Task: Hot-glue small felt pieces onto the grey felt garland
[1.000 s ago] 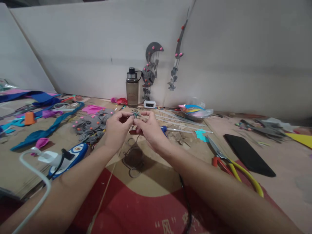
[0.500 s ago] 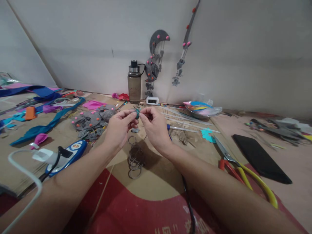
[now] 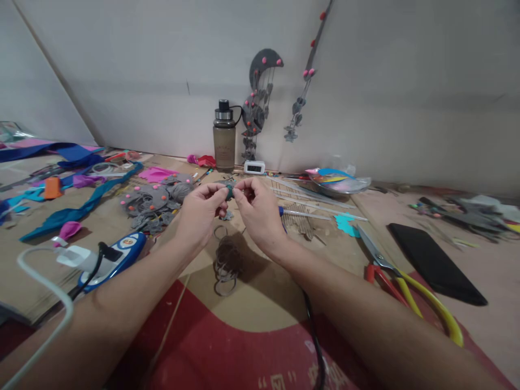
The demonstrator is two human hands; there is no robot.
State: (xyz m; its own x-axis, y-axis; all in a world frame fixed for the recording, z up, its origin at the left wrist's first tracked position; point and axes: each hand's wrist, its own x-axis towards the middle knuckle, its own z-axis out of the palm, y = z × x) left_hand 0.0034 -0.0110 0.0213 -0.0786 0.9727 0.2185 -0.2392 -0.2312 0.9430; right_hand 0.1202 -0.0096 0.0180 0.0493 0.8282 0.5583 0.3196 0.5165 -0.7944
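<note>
Watching from my station, I read this as a fine fitting step. Both hands meet in front of the water bottle point(image 3: 224, 142), raised a little off the table, and share one small teal piece point(image 3: 229, 190). The left hand point(image 3: 199, 214) is closed on it with thumb and forefinger from one side. The right hand point(image 3: 258, 211) pinches it from the other, fingertips almost touching. The piece is too small for me to tell its make. Nearer me than the bottle, directly under the hands, lies a loose coil of dark rings point(image 3: 226, 260). A heap of grey felt cut-outs point(image 3: 156, 203) sits to the bottle's left front, and the yellow-handled scissors point(image 3: 400, 281) lie well off to its right front. I judge the next move calls for one side to hold steady while the other works in small motions, so the piece does not slip.
</note>
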